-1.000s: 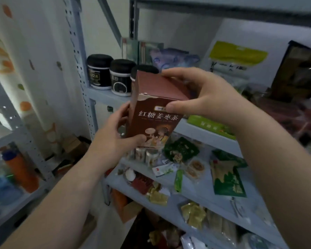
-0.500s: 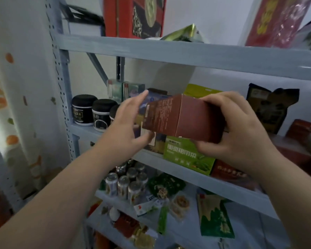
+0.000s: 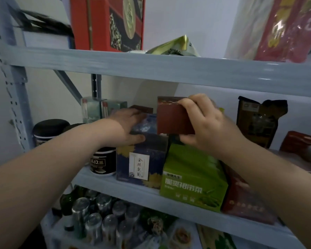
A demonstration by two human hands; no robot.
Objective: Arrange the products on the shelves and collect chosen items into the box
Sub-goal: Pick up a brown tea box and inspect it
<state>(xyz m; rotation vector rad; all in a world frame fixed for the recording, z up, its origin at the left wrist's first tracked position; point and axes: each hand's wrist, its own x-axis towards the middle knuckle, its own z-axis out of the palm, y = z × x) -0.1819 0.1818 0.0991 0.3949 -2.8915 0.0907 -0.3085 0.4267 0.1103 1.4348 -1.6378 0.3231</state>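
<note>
Head view. The right hand [image 3: 205, 126] has its grip closed on a dark red box [image 3: 172, 117]: the fingers curl over the top edge and the thumb presses the lower edge. The box is held within the middle bay of the rack, below the upper shelf [image 3: 151, 67]. It sits above the gap between a navy box [image 3: 142, 159] and a green box [image 3: 192, 177], and touches neither so far as can be seen.

The left hand [image 3: 127, 126] reaches in beside it. Its fingers are stretched over a blue packet [image 3: 147, 123] and its thumb lies against the top edge of the navy box. This grip appears released rather than clasped, though shadow obscures the fingertips.

The navy and green boxes stand side by side on the middle shelf [image 3: 147, 195]. A black jar [image 3: 102, 162] stands just left of the navy box, and a dark pouch [image 3: 258, 121] stands upright at the far right. Metal cans [image 3: 93, 225] are grouped on the shelf below. A red gift box [image 3: 108, 22] stands on the upper shelf.
</note>
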